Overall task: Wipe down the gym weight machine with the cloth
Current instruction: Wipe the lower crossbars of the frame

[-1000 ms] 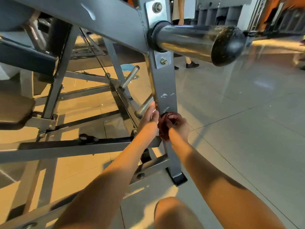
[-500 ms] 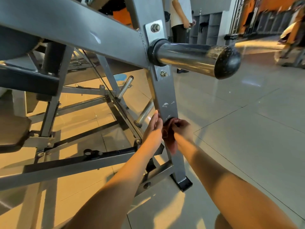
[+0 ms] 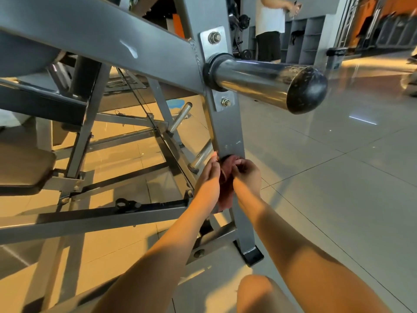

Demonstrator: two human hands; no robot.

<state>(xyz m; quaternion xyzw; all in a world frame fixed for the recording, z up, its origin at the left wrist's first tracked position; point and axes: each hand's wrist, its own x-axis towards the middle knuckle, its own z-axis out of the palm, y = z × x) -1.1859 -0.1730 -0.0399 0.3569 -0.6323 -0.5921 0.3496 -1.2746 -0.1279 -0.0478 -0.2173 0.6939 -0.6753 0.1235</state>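
Observation:
The grey steel weight machine fills the left and centre, with an upright post [image 3: 228, 129] running down to a black foot. A dark red cloth [image 3: 225, 186] is wrapped against this post at mid-height. My right hand [image 3: 247, 173] grips the cloth with curled fingers on the post's right side. On the left edge of the post, my left hand [image 3: 208, 175] lies with straight fingers, touching the cloth's edge. A chrome weight peg [image 3: 268, 83] with a black end cap sticks out above the hands.
Low grey frame bars [image 3: 108, 213] and a black seat pad [image 3: 24, 166] lie to the left. Two smaller chrome pegs [image 3: 180, 117] jut out behind the post. A person [image 3: 270, 28] stands at the back near grey lockers. Tiled floor spreads to the right.
The view has lifted and the peg has shifted rightward in view. Both hands and the cloth stay at about the same height on the post, the cloth now hanging lower between them.

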